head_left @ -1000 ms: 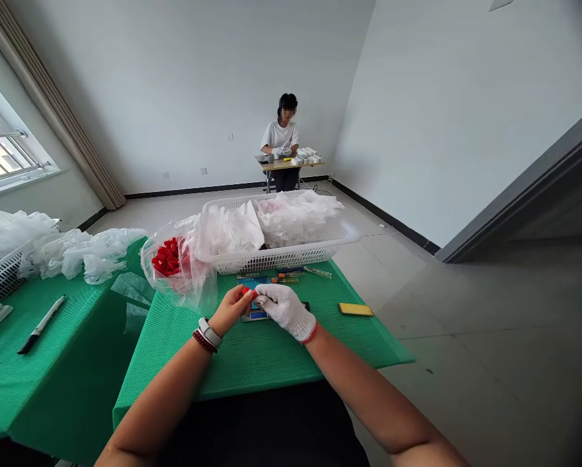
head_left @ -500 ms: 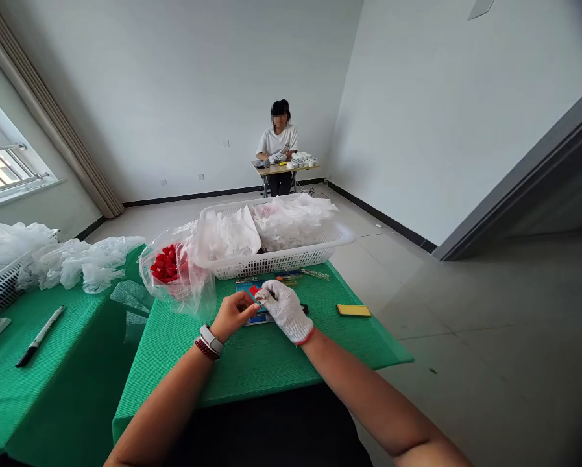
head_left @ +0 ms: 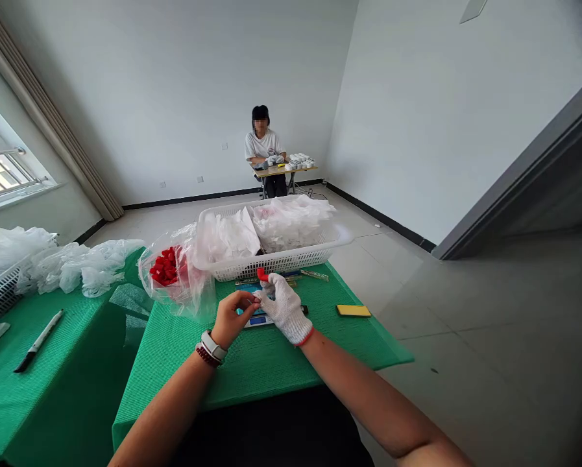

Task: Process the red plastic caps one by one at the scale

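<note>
Your right hand grips a red piece; left hand, can't tell its hold. Looks like fingerwork; next move wants steadiness.

Light workshop in a plain room, shown by the green-covered tabletop, a perforated basket of thin plastic, a bag of small red parts, and a gloved co-worker seated at a second tabletop.

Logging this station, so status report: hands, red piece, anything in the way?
Left hand bare, meeting gloved right hand. Red piece in right hand. White basket ahead, not blocking.
</note>
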Available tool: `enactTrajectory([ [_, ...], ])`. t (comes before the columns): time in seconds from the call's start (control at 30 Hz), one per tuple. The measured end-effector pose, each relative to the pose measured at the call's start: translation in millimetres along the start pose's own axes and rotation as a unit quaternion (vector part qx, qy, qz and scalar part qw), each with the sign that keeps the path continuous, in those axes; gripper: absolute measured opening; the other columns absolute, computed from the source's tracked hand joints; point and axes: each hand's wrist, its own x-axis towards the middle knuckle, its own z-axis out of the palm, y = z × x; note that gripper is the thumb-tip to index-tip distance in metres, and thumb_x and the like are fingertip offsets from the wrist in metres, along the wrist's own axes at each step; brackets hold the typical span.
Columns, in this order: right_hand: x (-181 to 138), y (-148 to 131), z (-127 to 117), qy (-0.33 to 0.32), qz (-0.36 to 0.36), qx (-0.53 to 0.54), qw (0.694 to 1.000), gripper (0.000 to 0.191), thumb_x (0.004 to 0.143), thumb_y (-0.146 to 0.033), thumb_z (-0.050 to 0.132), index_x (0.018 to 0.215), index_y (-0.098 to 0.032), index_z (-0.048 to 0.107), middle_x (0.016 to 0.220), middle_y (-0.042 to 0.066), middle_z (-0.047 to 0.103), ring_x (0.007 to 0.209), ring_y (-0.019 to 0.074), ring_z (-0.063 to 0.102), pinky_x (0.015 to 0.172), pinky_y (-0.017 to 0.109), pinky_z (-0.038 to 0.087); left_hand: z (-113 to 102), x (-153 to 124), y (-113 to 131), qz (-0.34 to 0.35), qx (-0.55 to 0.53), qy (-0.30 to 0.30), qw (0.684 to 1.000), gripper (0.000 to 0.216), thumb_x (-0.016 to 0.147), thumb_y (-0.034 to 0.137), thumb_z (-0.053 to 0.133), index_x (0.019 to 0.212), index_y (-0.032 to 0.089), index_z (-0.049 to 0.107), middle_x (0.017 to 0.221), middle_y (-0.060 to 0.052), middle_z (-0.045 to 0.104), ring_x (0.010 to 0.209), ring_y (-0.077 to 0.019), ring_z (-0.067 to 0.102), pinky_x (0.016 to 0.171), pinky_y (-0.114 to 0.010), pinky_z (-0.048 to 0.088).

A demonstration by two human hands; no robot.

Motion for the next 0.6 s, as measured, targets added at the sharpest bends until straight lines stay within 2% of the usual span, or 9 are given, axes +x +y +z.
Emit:
enactTrajectory([
  [0.13,-0.3,-0.9,0.4,-0.005,-0.026,-0.011,1.000,0.034,0.085,-0.036,0.057,0.113,-0.019,0.051,0.095,0.008,0.067,0.080,0.0200,0.065,0.077,0.035,0.053,-1.4,0.7,-0.2,0.012,0.000,-0.043,0.999,0.026,0.085,0.040,0.064,0.097,0.017,0.066,0.086,-0.007,0.069,0.073,-0.0163,0.063,0.065,-0.027,0.052],
  [0.3,-2.0,4.1,0.9,-0.010,-0.049,-0.035,0.998,0.032,0.084,-0.029,0.056,0.114,-0.019,0.051,0.096,0.007,0.066,0.082,0.0197,0.064,0.079,0.034,0.052,-2.8,2.7,3.1,0.048,0.011,-0.069,0.996,0.024,0.089,0.037,0.058,0.096,0.016,0.068,0.093,-0.009,0.065,0.079,-0.0166,0.060,0.063,-0.025,0.049],
  [0.43,-2.4,7.5,1.6,-0.017,-0.057,-0.043,0.997,0.036,0.084,-0.032,0.059,0.116,-0.018,0.050,0.095,0.007,0.065,0.080,0.0192,0.062,0.078,0.034,0.052,-2.5,3.7,5.3,0.065,0.045,-0.043,0.996,0.021,0.087,0.035,0.061,0.081,0.016,0.067,0.082,-0.006,0.063,0.067,-0.0130,0.054,0.057,-0.023,0.044],
  [0.6,-1.9,6.7,2.3,-0.020,-0.051,-0.046,0.997,0.034,0.085,-0.038,0.061,0.111,-0.019,0.051,0.092,0.005,0.064,0.077,0.0178,0.061,0.075,0.032,0.052,-2.6,4.0,3.5,0.054,0.080,0.001,0.995,0.026,0.084,0.035,0.067,0.067,0.015,0.061,0.067,-0.001,0.056,0.059,-0.0111,0.048,0.054,-0.023,0.037],
])
